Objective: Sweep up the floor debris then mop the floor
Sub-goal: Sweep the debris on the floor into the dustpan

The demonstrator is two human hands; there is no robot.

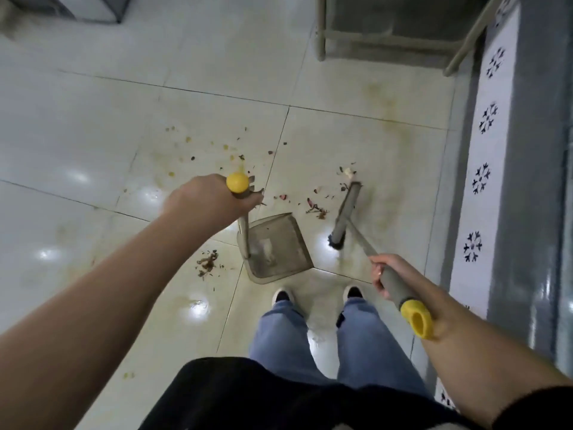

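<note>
- Sweeping step: left hand (214, 197) gripped the dustpan (274, 246) handle, right hand (386, 274) held the broom (345, 215), both mid-frame
- Debris (316, 209) lay between; next, brushing it panward

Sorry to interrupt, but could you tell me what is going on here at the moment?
A person is sweeping a tiled floor. The left hand grips the handle of a grey dustpan standing on the floor in front of their feet. The right hand holds a broom whose head rests on the tiles to the right of the pan. Debris lies scattered between and beyond them, with another small pile left of the pan. No mop is in view.
</note>
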